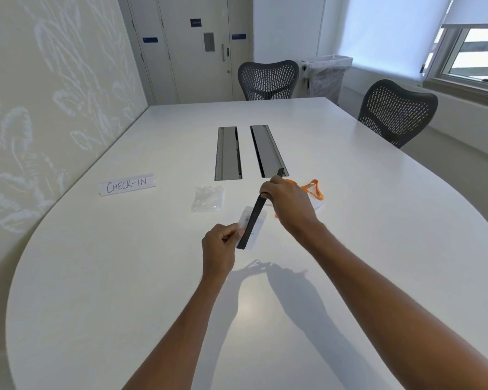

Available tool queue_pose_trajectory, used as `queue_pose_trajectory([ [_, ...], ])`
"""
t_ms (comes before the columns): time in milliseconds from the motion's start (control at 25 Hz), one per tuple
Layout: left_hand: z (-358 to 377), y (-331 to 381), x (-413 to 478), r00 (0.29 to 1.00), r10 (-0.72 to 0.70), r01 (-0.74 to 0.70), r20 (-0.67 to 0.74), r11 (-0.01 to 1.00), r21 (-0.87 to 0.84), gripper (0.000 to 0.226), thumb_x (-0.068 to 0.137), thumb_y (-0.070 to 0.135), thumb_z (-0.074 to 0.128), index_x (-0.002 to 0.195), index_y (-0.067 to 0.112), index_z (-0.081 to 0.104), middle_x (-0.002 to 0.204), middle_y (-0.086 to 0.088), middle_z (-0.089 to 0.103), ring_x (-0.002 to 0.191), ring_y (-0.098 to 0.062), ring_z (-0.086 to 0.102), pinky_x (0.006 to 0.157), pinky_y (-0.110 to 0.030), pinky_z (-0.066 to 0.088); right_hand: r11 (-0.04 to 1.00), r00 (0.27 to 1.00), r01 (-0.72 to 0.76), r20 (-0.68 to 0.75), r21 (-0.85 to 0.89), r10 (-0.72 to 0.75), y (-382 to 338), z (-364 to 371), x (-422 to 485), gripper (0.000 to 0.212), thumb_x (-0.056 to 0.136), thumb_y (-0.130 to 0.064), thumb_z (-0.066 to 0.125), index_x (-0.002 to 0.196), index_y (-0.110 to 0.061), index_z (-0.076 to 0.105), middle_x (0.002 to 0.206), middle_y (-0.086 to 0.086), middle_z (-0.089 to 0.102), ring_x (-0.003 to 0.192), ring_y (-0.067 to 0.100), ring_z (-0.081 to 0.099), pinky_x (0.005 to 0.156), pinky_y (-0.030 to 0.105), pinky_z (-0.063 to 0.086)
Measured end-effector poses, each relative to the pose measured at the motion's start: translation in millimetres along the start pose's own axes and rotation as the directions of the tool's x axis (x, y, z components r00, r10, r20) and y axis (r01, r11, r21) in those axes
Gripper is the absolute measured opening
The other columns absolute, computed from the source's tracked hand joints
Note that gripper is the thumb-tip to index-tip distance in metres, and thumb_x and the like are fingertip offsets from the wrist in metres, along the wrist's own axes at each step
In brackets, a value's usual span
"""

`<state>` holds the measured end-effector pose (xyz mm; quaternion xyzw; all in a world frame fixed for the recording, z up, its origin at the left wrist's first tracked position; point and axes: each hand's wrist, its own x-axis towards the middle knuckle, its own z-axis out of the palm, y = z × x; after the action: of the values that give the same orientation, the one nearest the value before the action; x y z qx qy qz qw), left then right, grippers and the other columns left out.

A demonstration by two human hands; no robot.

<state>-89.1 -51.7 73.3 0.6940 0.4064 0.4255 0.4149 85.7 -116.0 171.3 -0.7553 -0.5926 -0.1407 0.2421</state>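
- Head view: left grip [219, 247] pinched the lower edge of a clear badge sleeve [243, 219], fingers curled. The sleeve was held up over the middle of the worktop [124, 277], with its shadow below it.
- Right grip [287, 202] was closed round a black strap [253, 220]. The strap ran diagonally across the sleeve's front, lower end beside the left fingers, upper end sticking out past the right knuckles.
- Orange lanyard [312, 188] lay just behind the right grip, partly hidden by it.
- Clear plastic bag [207, 198] lay flat, left of the right grip and apart from both hands.
- CHECK-IN sign [127, 184] sat farther left, well apart.
- Two cable slots [228, 153] were set in the worktop beyond the hands. The strap's upper tip overlapped the right slot's near end in view.
- Wall ran close along the worktop's left edge.
- Wide white surface lay between the hands and the curved near edge, and out to the right.
- Mesh chairs [268, 80] stood at the far end and the right side.
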Motion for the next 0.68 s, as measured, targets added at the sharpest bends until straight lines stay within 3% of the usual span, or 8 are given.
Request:
queue_pose_trajectory([
  [200,-7,1,-5,0.998,0.026,-0.025,0.052,0.999,-0.026,0.018,0.097,0.017,0.074,0.113,0.014,0.081,0.084,0.000,0.070,0.073,-0.002,0.062,0.070,-0.012,0.045,0.999,1.000,0.017,-0.012,-0.033,-0.017,11,-5,5,0.011,0.104,-0.014,0.059,0.093,-0.013,0.060,0.087,0.004,0.072,0.075,0.030,0.066,0.059,0.032,0.041],
  [400,-17,6,-10,0.985,-0.009,0.032,0.175,0.991,-0.128,0.021,0.098,0.020,0.073,0.117,0.017,0.081,0.074,0.019,0.066,0.073,0.001,0.060,0.072,-0.010,0.043,0.999,1.000,-0.004,0.021,0.038,0.003,23,-2,5,0.016,0.105,-0.016,0.058,0.100,-0.014,0.073,0.098,0.003,0.068,0.082,0.028,0.067,0.065,0.038,0.053],
  [480,-23,10,-12,0.971,-0.040,0.091,0.235,0.973,-0.210,0.020,0.098,0.019,0.073,0.116,0.016,0.081,0.084,0.016,0.073,0.086,-0.005,0.067,0.081,-0.015,0.049,0.997,0.999,0.004,0.034,0.073,-0.007,26,-3,3,0.018,0.104,-0.015,0.059,0.100,-0.016,0.076,0.100,0.001,0.069,0.085,0.025,0.067,0.067,0.040,0.056],
  [560,-27,13,-15,0.947,-0.064,0.170,0.314,0.931,-0.323,0.023,0.098,0.016,0.071,0.119,0.010,0.079,0.107,0.003,0.080,0.106,-0.016,0.073,0.097,-0.025,0.055,0.988,0.997,0.013,0.072,0.151,-0.024,30,1,-1,0.017,0.103,-0.012,0.061,0.097,-0.015,0.077,0.094,-0.001,0.073,0.084,0.021,0.068,0.068,0.039,0.056],
  [680,-33,25,-20,0.889,-0.097,0.359,0.448,0.754,-0.550,0.033,0.093,0.013,0.070,0.122,-0.001,0.074,0.125,-0.015,0.075,0.116,-0.025,0.072,0.100,-0.030,0.056,0.889,0.968,-0.075,0.248,0.451,-0.044,35,11,-13,0.016,0.101,-0.002,0.062,0.099,-0.010,0.077,0.088,-0.001,0.075,0.077,0.017,0.068,0.075,0.038,0.059],
])
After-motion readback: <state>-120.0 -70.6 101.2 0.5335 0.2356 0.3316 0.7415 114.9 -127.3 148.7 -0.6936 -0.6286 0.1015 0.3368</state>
